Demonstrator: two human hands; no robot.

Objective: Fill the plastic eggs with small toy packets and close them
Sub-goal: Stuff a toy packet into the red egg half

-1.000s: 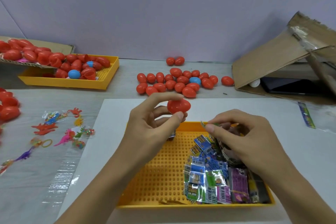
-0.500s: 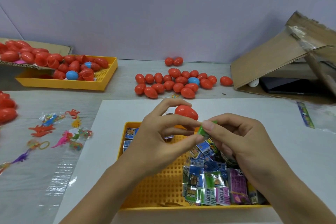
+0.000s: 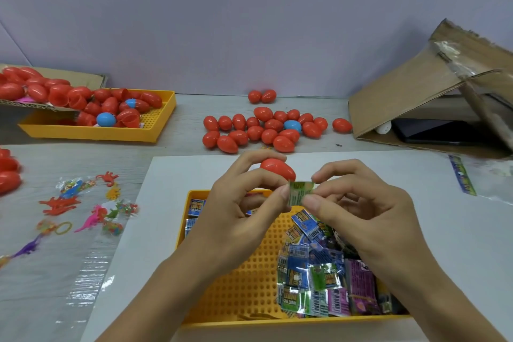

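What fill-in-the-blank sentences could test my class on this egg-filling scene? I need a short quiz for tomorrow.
1. The left hand holds a ____ plastic egg.
2. Both hands, left and right hand, pinch a small ____ packet.
3. The pile of toy packets lies in a ____ tray.
4. Among the red eggs loose on the table, one egg is ____.

Missing words: red; green; yellow; blue

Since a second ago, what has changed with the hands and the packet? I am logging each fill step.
The right hand lifted a green packet out of the near yellow tray and brought it to the red egg. The left hand, which held only the egg, now also pinches the packet. The left hand's hold on the egg, the loose eggs and the trays are unchanged.
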